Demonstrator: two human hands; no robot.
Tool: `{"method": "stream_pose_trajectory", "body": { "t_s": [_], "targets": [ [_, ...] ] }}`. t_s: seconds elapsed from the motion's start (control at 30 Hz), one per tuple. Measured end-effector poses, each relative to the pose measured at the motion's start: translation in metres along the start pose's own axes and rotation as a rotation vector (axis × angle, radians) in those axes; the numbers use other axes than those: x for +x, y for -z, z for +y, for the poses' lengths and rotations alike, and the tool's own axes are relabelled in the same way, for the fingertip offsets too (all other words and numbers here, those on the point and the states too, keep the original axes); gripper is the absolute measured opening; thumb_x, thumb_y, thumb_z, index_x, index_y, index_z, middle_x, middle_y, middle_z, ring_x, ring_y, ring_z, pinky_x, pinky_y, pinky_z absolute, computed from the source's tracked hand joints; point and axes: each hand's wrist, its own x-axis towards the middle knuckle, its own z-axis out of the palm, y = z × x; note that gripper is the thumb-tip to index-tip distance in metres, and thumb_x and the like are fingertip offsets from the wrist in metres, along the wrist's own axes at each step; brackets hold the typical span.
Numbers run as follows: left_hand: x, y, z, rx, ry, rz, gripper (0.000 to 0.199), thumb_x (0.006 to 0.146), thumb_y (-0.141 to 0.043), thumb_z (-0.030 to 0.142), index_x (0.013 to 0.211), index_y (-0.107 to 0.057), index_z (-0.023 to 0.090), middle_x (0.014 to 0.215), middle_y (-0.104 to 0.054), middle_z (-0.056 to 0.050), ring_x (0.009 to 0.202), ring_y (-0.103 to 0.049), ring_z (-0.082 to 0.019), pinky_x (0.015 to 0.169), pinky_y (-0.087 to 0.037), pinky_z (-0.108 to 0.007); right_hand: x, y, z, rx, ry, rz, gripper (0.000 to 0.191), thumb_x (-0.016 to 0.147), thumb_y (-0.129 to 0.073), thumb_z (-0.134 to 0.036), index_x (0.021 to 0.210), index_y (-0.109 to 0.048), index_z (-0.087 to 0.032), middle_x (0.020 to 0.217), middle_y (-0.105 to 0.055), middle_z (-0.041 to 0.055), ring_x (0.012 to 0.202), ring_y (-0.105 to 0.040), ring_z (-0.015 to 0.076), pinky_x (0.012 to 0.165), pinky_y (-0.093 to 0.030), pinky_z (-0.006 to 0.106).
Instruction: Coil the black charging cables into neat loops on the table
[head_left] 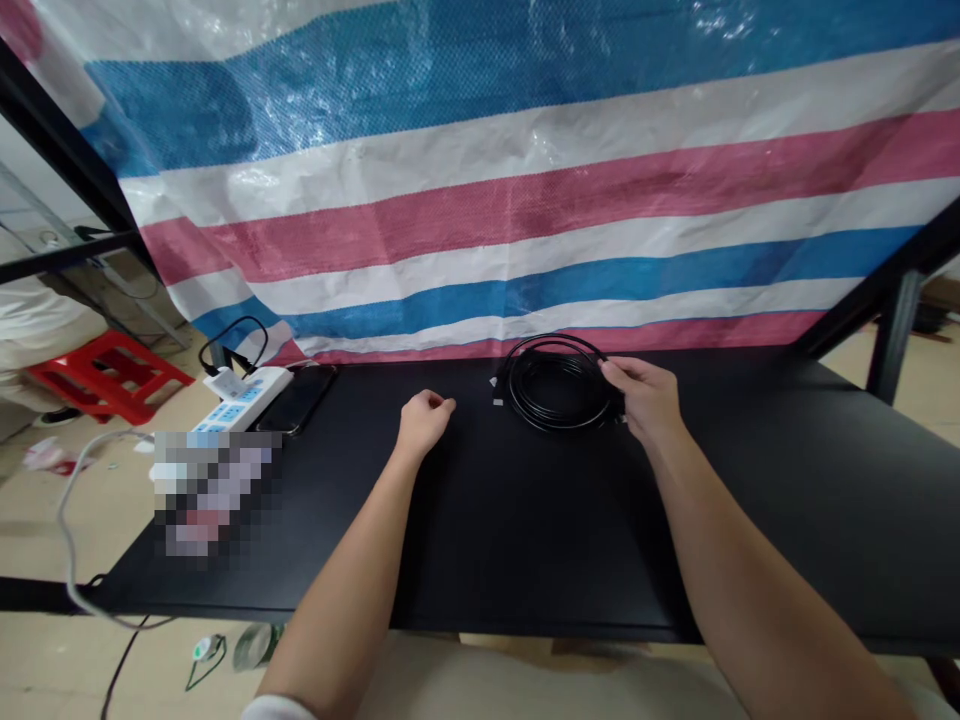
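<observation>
A coiled black cable [529,408] lies toward the back of the black tabletop [525,540], its loops gathered in a ring. A plug end [497,395] sticks out at the coil's left side. My right hand [651,402] is closed on the coil's right edge, thumb on top of the loops; its other fingers are partly hidden. To the left of the coil and apart from it, my left hand [424,425] rests just over the table with its fingers curled in, nothing visible in them.
A white power strip [251,395] with a plugged-in adapter sits at the table's left, beside a dark phone [298,398]. A blurred patch covers something nearer. A striped tarp [510,220] hangs behind. A red stool [112,375] and a seated person are at far left.
</observation>
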Motion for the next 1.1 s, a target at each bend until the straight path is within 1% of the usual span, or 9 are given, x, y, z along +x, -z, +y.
{"method": "stream_pose_trajectory", "body": {
  "t_s": [0.1,0.2,0.33,0.47,0.57,0.67,0.83,0.93,1.1],
  "targets": [
    [-0.008,-0.007,-0.002,-0.052,-0.237,0.035,0.01,0.071,-0.067,0.03,0.072,-0.065,0.02,0.079,-0.066,-0.006,0.072,-0.061,-0.02,0.071,-0.048,-0.032,-0.002,-0.002,-0.002,0.129,0.059,-0.043,0.028,0.044,-0.083,-0.043,0.059,-0.071,-0.023,0.058,-0.063,-0.0015,0.059,-0.056,0.0159,0.061,-0.047,0.034],
    [-0.019,-0.016,-0.001,-0.085,-0.453,-0.055,0.025,0.073,-0.066,0.036,0.091,-0.067,0.019,0.095,-0.068,-0.008,0.084,-0.064,-0.021,0.075,-0.05,-0.033,-0.005,-0.003,-0.005,0.169,0.1,-0.093,0.026,0.045,-0.085,-0.043,0.058,-0.072,-0.024,0.055,-0.059,-0.0023,0.056,-0.053,0.0138,0.057,-0.045,0.032],
    [-0.028,-0.026,0.003,-0.089,-0.543,-0.13,0.017,0.076,-0.063,0.032,0.087,-0.065,0.019,0.088,-0.068,-0.007,0.08,-0.063,-0.02,0.071,-0.05,-0.031,-0.008,-0.004,-0.008,0.162,0.11,-0.154,0.026,0.045,-0.084,-0.043,0.06,-0.073,-0.025,0.054,-0.056,-0.0027,0.055,-0.051,0.0127,0.055,-0.042,0.031],
    [-0.024,-0.028,0.005,-0.241,-0.377,-0.105,0.006,0.079,-0.054,0.017,0.078,-0.059,0.019,0.066,-0.062,0.0,0.06,-0.057,-0.013,0.063,-0.046,-0.027,-0.008,-0.005,-0.006,0.104,0.1,-0.133,0.028,0.047,-0.081,-0.046,0.062,-0.072,-0.024,0.057,-0.059,-0.0013,0.055,-0.051,0.0139,0.055,-0.043,0.032],
    [-0.016,-0.021,0.006,-0.505,-0.158,-0.02,0.008,0.079,-0.053,0.013,0.078,-0.054,0.02,0.053,-0.051,0.006,0.049,-0.05,-0.01,0.053,-0.041,-0.022,-0.003,0.0,-0.001,-0.042,0.101,0.034,0.028,0.062,-0.068,-0.05,0.064,-0.07,-0.023,0.062,-0.065,0.0019,0.057,-0.055,0.0166,0.058,-0.046,0.034],
    [-0.011,-0.01,0.007,-0.768,-0.025,0.026,0.017,0.083,-0.054,0.022,0.067,-0.047,0.02,0.046,-0.041,0.008,0.04,-0.039,-0.007,0.042,-0.032,-0.019,0.003,0.01,0.007,-0.353,0.09,0.18,0.021,0.067,-0.062,-0.041,0.061,-0.069,-0.022,0.062,-0.066,0.0036,0.064,-0.06,0.0218,0.065,-0.048,0.037],
    [-0.008,0.009,0.008,-1.054,0.088,0.102,0.038,0.087,-0.054,0.039,0.056,-0.042,0.02,0.042,-0.035,0.007,0.035,-0.031,-0.006,0.036,-0.026,-0.017,0.009,0.02,0.019,-0.746,0.024,0.048,0.021,0.066,-0.062,-0.034,0.046,-0.061,-0.025,0.048,-0.057,0.0041,0.06,-0.06,0.0254,0.061,-0.046,0.037],
    [-0.006,0.015,0.008,-1.136,0.179,0.13,0.039,0.086,-0.055,0.04,0.056,-0.041,0.019,0.042,-0.032,0.008,0.033,-0.028,-0.005,0.035,-0.023,-0.017,0.012,0.022,0.023,-0.759,0.112,0.033,0.027,0.07,-0.058,-0.038,0.046,-0.061,-0.026,0.049,-0.057,0.0043,0.06,-0.06,0.0243,0.06,-0.045,0.036],
    [-0.004,0.023,0.009,-1.242,0.337,0.131,0.041,0.091,-0.046,0.04,0.057,-0.038,0.019,0.042,-0.03,0.008,0.032,-0.025,-0.005,0.034,-0.022,-0.016,0.011,0.022,0.027,-0.724,0.127,-0.02,0.009,0.061,-0.065,-0.032,0.053,-0.066,-0.027,0.053,-0.063,0.0033,0.061,-0.061,0.0257,0.058,-0.046,0.037]
  ]
}}
